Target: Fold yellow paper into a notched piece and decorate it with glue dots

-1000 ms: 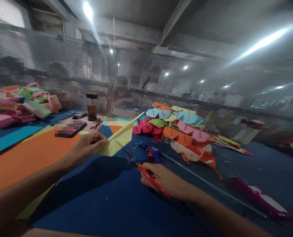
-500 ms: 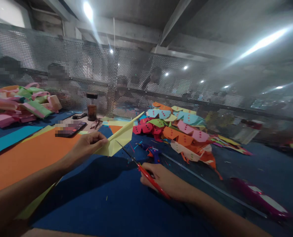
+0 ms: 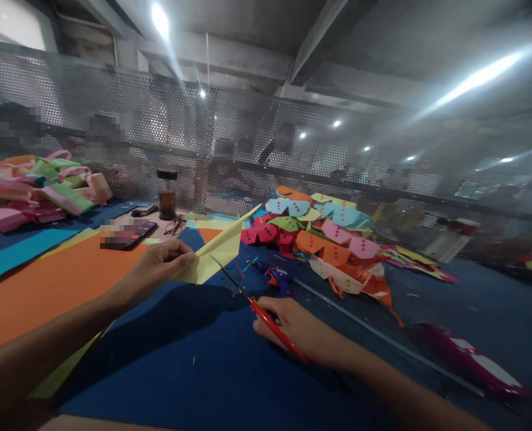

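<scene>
Barely shifted: glossy red-handled scissors (image 3: 275,328) at creased pale-yellow paper (image 3: 223,246)

You have the phone (image 3: 139,232) left of the glue gun (image 3: 282,279), the jar (image 3: 167,200) behind-left, the paper pile (image 3: 337,235) behind-right and your scissors (image 3: 260,310) on its near side.

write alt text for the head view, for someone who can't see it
A person's left hand holds folded pale yellow paper while the right hand holds red-handled scissors pointing at it. Beyond, on the blue table, are a blue glue gun and a pile of colourful paper shapes; an orange sheet lies at left.
</scene>
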